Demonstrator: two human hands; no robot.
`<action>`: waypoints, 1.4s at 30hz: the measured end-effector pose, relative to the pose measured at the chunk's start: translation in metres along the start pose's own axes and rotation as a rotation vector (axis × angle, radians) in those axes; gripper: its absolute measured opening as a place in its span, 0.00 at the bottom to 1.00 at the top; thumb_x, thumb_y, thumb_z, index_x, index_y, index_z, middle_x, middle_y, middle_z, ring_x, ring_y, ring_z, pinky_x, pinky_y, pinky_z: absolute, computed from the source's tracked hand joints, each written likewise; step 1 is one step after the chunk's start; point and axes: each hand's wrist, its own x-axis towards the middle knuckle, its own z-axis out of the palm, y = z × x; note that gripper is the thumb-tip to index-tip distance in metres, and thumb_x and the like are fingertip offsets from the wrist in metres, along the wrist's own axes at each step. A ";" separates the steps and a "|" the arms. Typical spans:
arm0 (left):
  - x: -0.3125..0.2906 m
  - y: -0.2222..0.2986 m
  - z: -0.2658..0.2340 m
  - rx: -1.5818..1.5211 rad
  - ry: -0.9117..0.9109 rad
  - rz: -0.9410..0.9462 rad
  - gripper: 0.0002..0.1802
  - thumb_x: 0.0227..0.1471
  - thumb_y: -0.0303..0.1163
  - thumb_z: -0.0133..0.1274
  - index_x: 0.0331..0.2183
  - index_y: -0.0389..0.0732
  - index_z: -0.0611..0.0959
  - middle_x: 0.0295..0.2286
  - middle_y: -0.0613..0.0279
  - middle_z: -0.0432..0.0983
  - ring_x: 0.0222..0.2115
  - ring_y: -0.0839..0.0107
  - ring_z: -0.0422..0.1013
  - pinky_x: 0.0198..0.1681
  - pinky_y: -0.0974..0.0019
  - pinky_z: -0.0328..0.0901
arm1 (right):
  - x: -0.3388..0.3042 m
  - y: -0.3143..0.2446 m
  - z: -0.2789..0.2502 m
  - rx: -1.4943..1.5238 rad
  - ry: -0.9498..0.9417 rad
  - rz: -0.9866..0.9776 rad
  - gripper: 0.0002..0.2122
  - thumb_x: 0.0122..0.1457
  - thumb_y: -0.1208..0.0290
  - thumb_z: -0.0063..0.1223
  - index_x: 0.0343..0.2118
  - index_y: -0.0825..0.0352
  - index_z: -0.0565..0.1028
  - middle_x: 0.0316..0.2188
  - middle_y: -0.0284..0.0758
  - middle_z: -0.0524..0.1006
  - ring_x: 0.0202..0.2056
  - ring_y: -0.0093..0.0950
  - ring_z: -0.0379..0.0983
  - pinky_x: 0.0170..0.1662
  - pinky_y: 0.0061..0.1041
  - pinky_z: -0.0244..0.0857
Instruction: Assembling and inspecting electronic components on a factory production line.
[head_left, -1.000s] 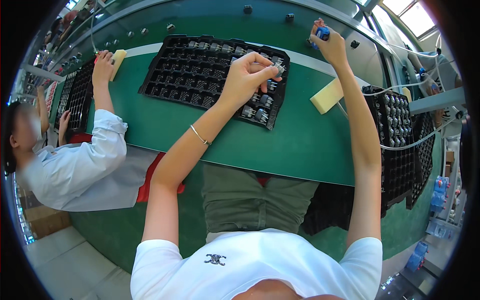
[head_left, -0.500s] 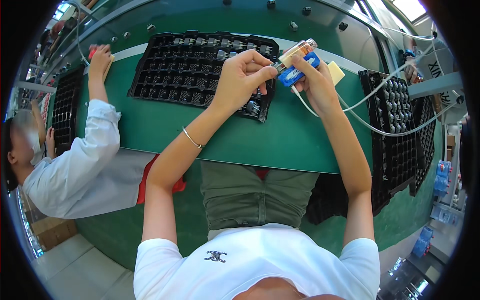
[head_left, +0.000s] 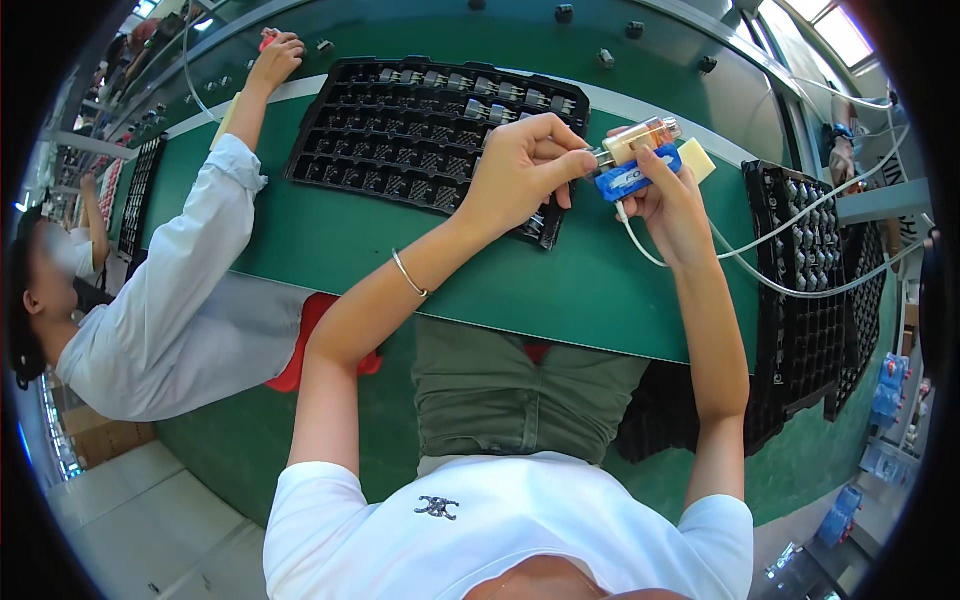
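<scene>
Over the right end of a black compartment tray (head_left: 390,150), both my hands meet in front of me. My right hand (head_left: 672,205) is closed around a hand-held tool (head_left: 625,181) with a blue wrapped body, an amber cylinder and a metal end; a white hose or cord runs from it. With thumb and fingers together, my left hand (head_left: 522,175) pinches a small metal part (head_left: 602,157) at the left end of the tool. That part is mostly hidden by my fingertips. Small metal-and-black parts (head_left: 488,112) lie in some of the tray's compartments.
Black trays with metal parts (head_left: 800,235) stand at the right. A yellow block (head_left: 697,158) lies behind my right hand. White hoses (head_left: 780,240) cross toward a metal bar. Along the far strip stand several small parts (head_left: 605,58). At the left, a co-worker's hand (head_left: 277,62) reaches forward with something red.
The view has shifted, so my hands and the tray appear farther right. My grip on the tool and part looks the same. The co-worker's arm has reached farther forward and right.
</scene>
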 end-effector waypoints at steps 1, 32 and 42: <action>0.001 -0.002 0.001 0.008 -0.004 0.006 0.07 0.52 0.28 0.58 0.31 0.34 0.78 0.22 0.61 0.79 0.16 0.79 0.73 0.17 0.80 0.60 | 0.000 0.002 -0.002 0.001 0.002 0.002 0.18 0.63 0.60 0.49 0.48 0.70 0.71 0.29 0.32 0.77 0.20 0.13 0.70 0.22 0.14 0.67; 0.025 0.011 -0.059 1.246 0.245 0.022 0.26 0.45 0.53 0.58 0.17 0.39 0.78 0.14 0.57 0.74 0.19 0.59 0.74 0.24 0.60 0.67 | 0.001 -0.024 -0.073 -0.521 0.439 -0.373 0.16 0.58 0.65 0.57 0.44 0.71 0.73 0.32 0.32 0.76 0.29 0.18 0.72 0.30 0.15 0.65; 0.024 0.000 -0.056 1.422 0.139 -0.116 0.17 0.46 0.45 0.59 0.22 0.40 0.80 0.21 0.56 0.77 0.27 0.55 0.76 0.29 0.55 0.69 | -0.002 -0.011 -0.095 -0.983 0.488 -0.414 0.19 0.53 0.64 0.61 0.45 0.71 0.73 0.26 0.30 0.75 0.27 0.15 0.68 0.32 0.16 0.64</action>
